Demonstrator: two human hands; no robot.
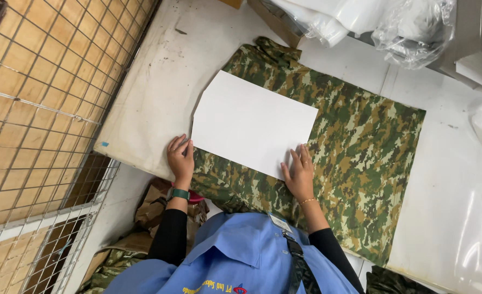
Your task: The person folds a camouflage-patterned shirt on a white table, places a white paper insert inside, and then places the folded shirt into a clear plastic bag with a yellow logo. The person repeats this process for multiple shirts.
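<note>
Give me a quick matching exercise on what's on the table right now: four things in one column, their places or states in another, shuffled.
Things:
1. white sheet
2. camouflage garment
3. left hand
4. right hand

Places or states:
A. spread flat on the white table
B. fingers on the sheet's near right edge
C. lying on top of the garment
D. at the sheet's near left corner, a green watch on its wrist

Pairs: 1-C, 2-A, 3-D, 4-B

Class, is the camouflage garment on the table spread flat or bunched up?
Spread flat: the camouflage garment lies smooth on the table, with a white sheet on top.
</note>
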